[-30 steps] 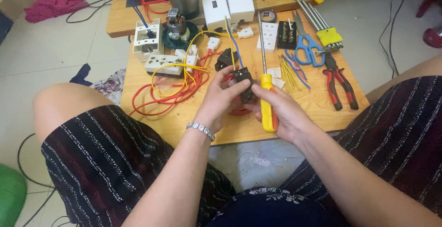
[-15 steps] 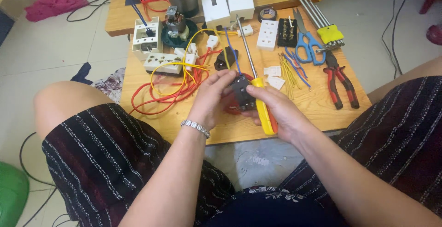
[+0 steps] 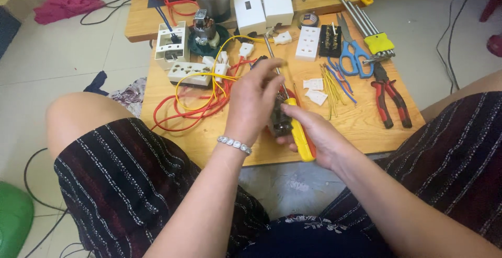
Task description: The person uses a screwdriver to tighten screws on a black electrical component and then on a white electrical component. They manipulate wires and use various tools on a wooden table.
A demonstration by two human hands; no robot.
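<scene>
The left hand (image 3: 254, 101) pinches a small dark plastic electrical fitting (image 3: 281, 123) above the near edge of the low wooden work board (image 3: 361, 127). The right hand (image 3: 319, 138) is closed round a yellow-handled screwdriver (image 3: 299, 132), shaft angled up past the fitting. Risk: the tip could slip off and jab the left fingers, as the piece is held unsupported. The fitting's face, the screw and the tip's seating are hidden by the hands.
</scene>
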